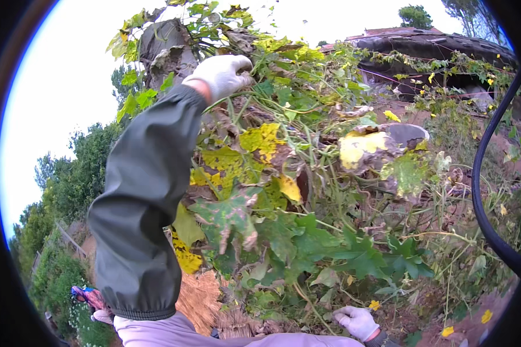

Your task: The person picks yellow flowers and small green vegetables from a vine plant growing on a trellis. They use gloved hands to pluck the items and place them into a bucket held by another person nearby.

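My left hand (225,78), in a white knit glove below a dark green waterproof sleeve cover (143,195), is raised to the top of a tangle of climbing vines (295,112). Its curled fingertips meet at a thin green vine stem. Around it hang lobed leaves, some green, some yellow with dark spots (260,141), some brown and withered. Low at the right, my right hand (357,322), also gloved in white, is half curled beside the lower stems and leaves. Whether anything is between its fingers cannot be made out.
A grey post or stump (165,52) rises behind the vines. At right stands a low dark-roofed structure (421,47); a black cable (486,173) loops nearer. Straw-coloured stalks (199,299) lie below. Someone in patterned cloth (89,297) appears at lower left, near bushes.
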